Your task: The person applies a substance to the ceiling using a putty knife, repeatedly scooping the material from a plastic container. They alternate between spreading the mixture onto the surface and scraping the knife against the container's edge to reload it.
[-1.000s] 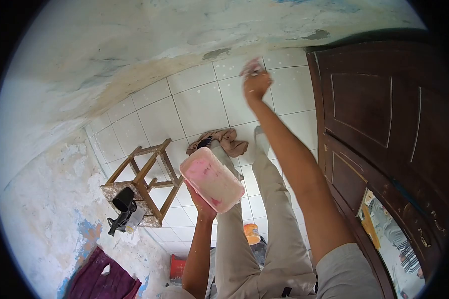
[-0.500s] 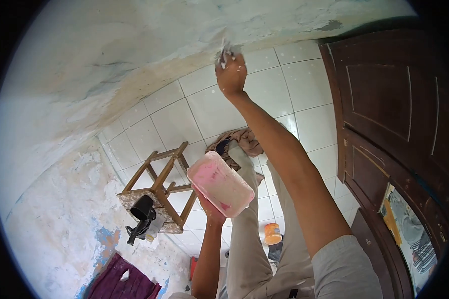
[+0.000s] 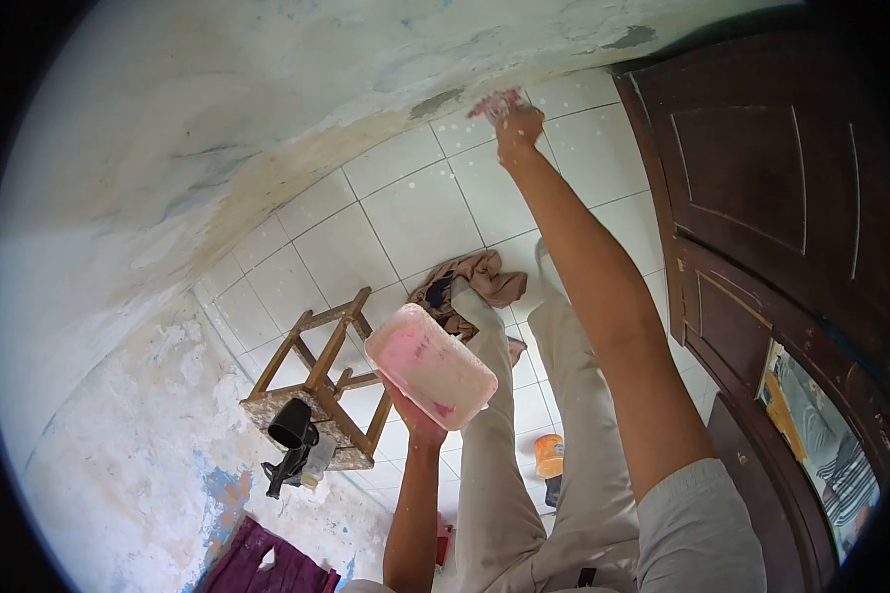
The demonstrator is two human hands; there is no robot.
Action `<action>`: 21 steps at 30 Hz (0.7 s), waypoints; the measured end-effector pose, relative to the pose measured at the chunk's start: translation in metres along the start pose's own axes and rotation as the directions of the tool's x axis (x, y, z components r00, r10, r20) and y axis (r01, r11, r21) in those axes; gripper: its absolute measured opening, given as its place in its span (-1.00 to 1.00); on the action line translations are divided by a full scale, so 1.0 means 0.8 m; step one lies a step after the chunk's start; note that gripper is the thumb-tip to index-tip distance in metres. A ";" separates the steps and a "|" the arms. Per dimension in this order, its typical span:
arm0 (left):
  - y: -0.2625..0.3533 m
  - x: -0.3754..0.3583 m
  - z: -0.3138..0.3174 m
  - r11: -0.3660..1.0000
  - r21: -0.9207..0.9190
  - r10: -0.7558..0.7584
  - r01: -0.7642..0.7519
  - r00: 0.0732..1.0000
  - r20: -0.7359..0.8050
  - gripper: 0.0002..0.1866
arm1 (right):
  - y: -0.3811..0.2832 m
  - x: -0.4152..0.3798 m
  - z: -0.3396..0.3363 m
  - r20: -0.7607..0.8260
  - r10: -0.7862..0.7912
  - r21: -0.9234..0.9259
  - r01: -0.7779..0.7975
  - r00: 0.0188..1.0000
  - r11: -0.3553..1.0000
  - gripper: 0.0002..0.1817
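Observation:
My left hand (image 3: 414,411) grips a shallow pink plastic tub (image 3: 432,366) from below and the side, holding it tilted in front of my legs. White and pink smears coat the tub's inside. Stretched far forward, my right hand (image 3: 520,130) is closed round a small blurred thing (image 3: 496,104) streaked white and pink; I cannot tell what it is. That hand is close to the foot of the patchy wall (image 3: 297,89), near a damp grey patch (image 3: 435,104). White specks dot the floor tiles (image 3: 405,222) below.
A wooden stool (image 3: 321,381) lies on its side at left, with a black cup-like thing (image 3: 291,423) by its seat. Brown cloth (image 3: 485,282) lies near my feet. An orange tub (image 3: 549,455) stands between my legs. Dark wooden doors (image 3: 742,188) line the right; purple cloth (image 3: 267,563) is lower left.
My right hand has swung right and slightly off the wall with the smeared thing, uncovering the grey patch. My left hand keeps the pink tub almost in place. The view has shifted slightly.

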State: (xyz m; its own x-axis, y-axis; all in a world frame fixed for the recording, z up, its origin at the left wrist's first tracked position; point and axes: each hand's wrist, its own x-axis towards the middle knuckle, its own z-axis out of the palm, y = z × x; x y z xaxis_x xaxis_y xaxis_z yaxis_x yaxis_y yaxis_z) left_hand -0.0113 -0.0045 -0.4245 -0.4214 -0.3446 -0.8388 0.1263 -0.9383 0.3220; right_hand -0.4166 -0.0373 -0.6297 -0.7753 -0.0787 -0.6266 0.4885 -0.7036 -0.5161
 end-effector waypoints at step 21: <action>0.030 -0.007 0.044 0.949 0.301 0.080 -0.093 0.995 0.053 -0.24 | -0.018 0.005 -0.016 0.159 0.170 -0.275 -0.121 0.973 0.954 -0.72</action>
State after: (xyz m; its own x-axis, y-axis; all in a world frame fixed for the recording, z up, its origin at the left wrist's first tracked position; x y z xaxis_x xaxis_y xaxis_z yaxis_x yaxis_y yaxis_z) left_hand -0.0378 -0.0239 -0.3968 -0.4570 -0.4167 -0.7858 -0.1116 -0.8496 0.5155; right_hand -0.4216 -0.0188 -0.6325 -0.7350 -0.3083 -0.6039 0.6700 -0.4672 -0.5769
